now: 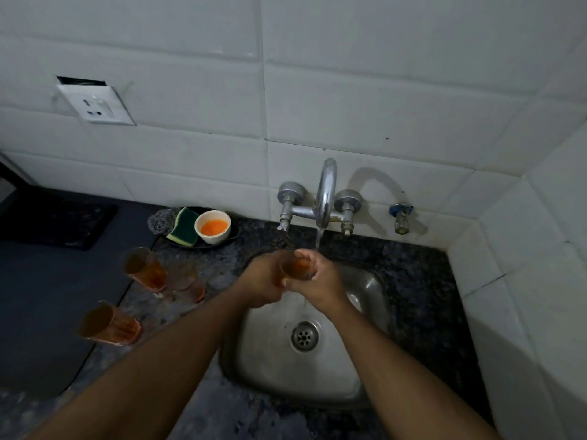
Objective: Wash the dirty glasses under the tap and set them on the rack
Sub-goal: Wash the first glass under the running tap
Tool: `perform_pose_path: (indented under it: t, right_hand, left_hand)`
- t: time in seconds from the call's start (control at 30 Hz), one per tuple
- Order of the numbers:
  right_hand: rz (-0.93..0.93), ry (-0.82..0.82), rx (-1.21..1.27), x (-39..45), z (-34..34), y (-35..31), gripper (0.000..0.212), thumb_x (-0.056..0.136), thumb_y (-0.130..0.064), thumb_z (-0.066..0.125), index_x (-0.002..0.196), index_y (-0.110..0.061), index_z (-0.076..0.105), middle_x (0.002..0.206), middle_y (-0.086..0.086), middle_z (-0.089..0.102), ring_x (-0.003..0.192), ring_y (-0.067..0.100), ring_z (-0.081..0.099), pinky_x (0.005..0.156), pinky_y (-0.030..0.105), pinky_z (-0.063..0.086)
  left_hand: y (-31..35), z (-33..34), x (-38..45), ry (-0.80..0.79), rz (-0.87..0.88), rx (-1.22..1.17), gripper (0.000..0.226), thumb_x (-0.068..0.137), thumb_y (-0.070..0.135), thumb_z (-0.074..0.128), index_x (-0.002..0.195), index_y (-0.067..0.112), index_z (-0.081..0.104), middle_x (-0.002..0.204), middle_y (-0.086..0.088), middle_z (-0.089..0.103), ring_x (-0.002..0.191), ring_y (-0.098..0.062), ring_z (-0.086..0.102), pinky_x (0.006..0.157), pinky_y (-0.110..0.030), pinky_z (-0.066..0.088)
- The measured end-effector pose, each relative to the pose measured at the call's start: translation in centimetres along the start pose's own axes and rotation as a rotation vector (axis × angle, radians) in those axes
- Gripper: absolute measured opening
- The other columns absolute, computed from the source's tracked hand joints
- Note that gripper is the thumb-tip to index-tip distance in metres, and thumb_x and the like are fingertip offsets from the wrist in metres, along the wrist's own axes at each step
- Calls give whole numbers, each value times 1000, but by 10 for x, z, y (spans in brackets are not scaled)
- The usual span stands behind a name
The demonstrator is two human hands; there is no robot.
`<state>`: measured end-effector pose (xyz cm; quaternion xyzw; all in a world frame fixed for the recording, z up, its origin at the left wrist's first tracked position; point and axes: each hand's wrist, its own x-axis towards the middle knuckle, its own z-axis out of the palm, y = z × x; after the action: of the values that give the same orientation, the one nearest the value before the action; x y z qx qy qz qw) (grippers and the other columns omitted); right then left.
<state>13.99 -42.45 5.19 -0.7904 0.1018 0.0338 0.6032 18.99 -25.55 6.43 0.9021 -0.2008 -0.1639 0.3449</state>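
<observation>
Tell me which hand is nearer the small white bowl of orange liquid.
Left. The left hand grips the glass just right of the white bowl; the right hand holds it farther right.

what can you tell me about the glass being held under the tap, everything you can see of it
The glass is a small clear tumbler with an amber-orange tint, glass by its look. It is held above the steel sink, tilted with its open mouth toward the camera, just beneath the running stream from the tap. The left hand grips it from the left and the right hand wraps its right side, so much of its wall is hidden. Whether the tint is residue or the glass itself is unclear.
</observation>
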Motion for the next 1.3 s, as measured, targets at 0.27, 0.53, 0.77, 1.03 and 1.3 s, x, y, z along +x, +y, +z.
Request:
perform_pose_path:
  t: [0.27,0.53,0.77,1.03,1.3]
  right_hand:
    - [-389,173,-478,-21,3,4,34,79,-29,90,110,-24,76,109,-14,64,85,4,65,75,20,56]
    - [-356,114,-359,-17,2,7,18,79,0,85,90,-14,85,88,-3,79,81,0,71,76,14,55]
    - [-350,-15,-331,-19,2,10,20,79,-3,87,96,-12,85,96,-9,78,85,-9,69,81,11,53]
    - [-379,-81,-349,-17,-1,15,15,80,-11,87,93,-16,85,94,-5,80,86,5,74,82,24,58]
    - [-453,-143,-416,-13,-5,10,10,84,-15,85,94,-14,84,90,-2,79,83,8,73,80,28,60]
  left_hand:
    - [-15,4,1,68,14,-116,46,63,5,84,103,18,68,88,8,70,78,-2,67,67,-23,53]
    - [-3,5,3,131,67,11,41,67,25,85,99,23,61,85,10,63,75,-4,59,61,-21,44]
    - [-12,-11,-3,-146,-68,-158,49,59,-4,85,101,16,68,90,0,72,81,-18,71,66,-37,60]
    - [-12,-7,-11,-126,-101,-137,50,65,-3,84,110,14,68,95,-1,71,82,-13,67,67,-33,59]
    - [-4,-3,-14,-12,-90,-116,42,65,9,86,101,17,67,92,1,71,82,-16,68,64,-26,56]
